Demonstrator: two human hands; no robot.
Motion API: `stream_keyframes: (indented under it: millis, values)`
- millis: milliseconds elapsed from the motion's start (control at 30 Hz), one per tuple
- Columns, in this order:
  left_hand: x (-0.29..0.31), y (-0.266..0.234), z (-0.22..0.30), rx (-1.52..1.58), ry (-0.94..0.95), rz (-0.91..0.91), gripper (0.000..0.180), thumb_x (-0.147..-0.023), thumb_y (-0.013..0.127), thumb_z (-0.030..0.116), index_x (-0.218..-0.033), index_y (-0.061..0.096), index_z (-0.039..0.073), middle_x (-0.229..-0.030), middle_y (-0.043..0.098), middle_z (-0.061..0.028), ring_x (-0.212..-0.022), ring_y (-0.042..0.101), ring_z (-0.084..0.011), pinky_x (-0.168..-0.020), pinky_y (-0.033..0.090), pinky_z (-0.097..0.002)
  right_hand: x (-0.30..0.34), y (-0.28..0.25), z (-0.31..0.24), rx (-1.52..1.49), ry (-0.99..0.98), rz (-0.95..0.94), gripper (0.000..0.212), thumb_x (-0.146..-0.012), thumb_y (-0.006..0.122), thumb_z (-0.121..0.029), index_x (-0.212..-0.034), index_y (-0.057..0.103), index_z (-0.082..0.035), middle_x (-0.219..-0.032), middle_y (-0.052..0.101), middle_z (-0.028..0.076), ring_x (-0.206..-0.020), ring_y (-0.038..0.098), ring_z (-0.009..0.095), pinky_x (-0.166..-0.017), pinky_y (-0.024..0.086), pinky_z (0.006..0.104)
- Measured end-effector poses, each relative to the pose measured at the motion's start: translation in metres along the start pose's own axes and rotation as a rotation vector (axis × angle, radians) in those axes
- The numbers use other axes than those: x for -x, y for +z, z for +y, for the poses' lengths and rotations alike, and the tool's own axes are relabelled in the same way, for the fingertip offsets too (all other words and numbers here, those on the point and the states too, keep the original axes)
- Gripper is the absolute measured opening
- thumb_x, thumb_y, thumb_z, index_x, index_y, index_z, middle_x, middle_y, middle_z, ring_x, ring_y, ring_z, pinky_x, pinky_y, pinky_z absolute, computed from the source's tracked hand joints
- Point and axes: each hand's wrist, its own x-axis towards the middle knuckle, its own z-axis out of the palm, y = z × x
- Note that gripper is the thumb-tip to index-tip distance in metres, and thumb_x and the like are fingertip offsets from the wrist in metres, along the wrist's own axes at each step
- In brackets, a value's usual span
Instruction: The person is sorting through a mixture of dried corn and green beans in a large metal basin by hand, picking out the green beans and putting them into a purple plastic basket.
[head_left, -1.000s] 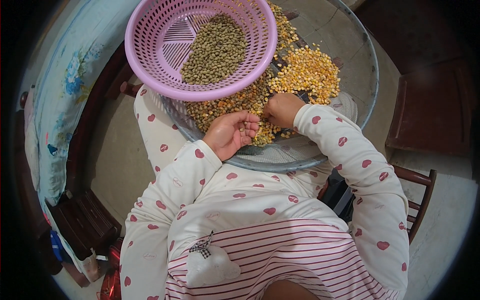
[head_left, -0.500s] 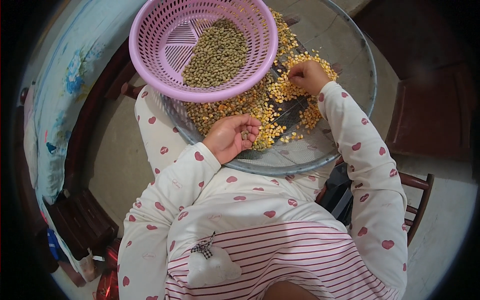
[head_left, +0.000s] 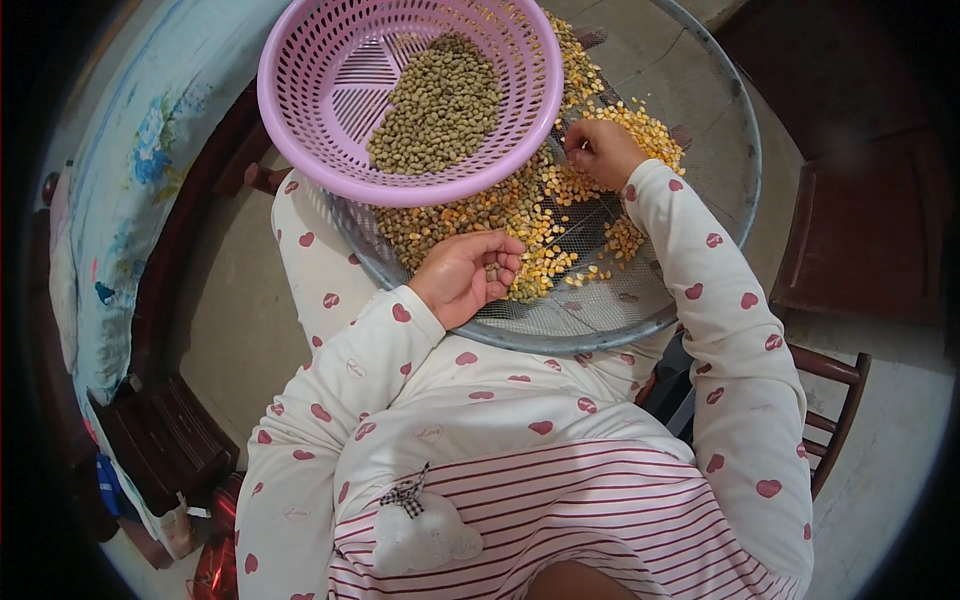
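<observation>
Reading the round mesh sieve point(head_left: 700, 130) over my thighs as a dial, twelve pointing away from me, my left hand point(head_left: 462, 275) lies low at about seven o'clock, palm turned up and fingers half curled around a few loose beans point(head_left: 491, 268), just inside the rim. My right hand point(head_left: 608, 155) is up and to the right of it, at its one to two o'clock, over the yellow corn kernels point(head_left: 645, 128); its fingers are bent in and narrow, and I cannot tell whether anything is between the tips. A mixed heap of beans and corn point(head_left: 450, 222) spreads just beyond my left hand, toward its eleven. The pink slotted basket point(head_left: 400, 188) overlaps the sieve's edge around ten o'clock, with a pile of greenish-brown beans point(head_left: 440, 105) in it, mostly toward the basket's three o'clock side.
</observation>
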Motion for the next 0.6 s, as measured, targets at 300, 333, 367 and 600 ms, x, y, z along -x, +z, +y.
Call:
stream_keyframes:
  millis: [300,333,367,600]
  values:
    - [0.000,0.000,-0.001,0.007,0.010,0.011,0.020,-0.088,0.045,0.018,-0.087,0.055,0.001,-0.074,0.051,-0.0032,-0.063,0.049,-0.0118,-0.056,0.041,-0.0205,0.006,0.008,-0.007,0.208,-0.172,-0.146,0.010,-0.067,0.059,0.000,-0.075,0.064,-0.003,-0.070,0.062,0.012,-0.064,0.060,0.024,-0.061,0.048,0.0320]
    - [0.000,-0.001,-0.001,0.006,0.011,0.011,0.020,-0.088,0.045,0.018,-0.087,0.055,0.001,-0.074,0.051,-0.0032,-0.063,0.049,-0.0118,-0.056,0.041,-0.0205,0.005,0.010,-0.007,0.289,-0.190,-0.156,0.010,-0.065,0.060,-0.002,-0.074,0.065,-0.004,-0.070,0.062,0.014,-0.064,0.060,0.027,-0.062,0.049,0.0334]
    - [0.000,-0.001,-0.001,0.004,0.015,0.016,0.020,-0.088,0.045,0.018,-0.087,0.055,0.001,-0.074,0.051,-0.0032,-0.063,0.049,-0.0118,-0.056,0.041,-0.0204,0.004,0.014,-0.005,0.289,-0.190,-0.155,0.010,-0.065,0.060,-0.002,-0.074,0.065,-0.004,-0.070,0.062,0.014,-0.064,0.060,0.027,-0.062,0.049,0.0334]
    - [-0.001,-0.002,-0.002,0.009,0.031,0.009,0.020,-0.088,0.045,0.019,-0.088,0.054,0.000,-0.075,0.052,-0.0035,-0.064,0.049,-0.0118,-0.055,0.041,-0.0204,0.005,0.013,-0.004,0.350,-0.107,-0.191,0.008,-0.065,0.058,-0.003,-0.072,0.063,-0.002,-0.067,0.060,0.014,-0.062,0.059,0.026,-0.060,0.048,0.0327]
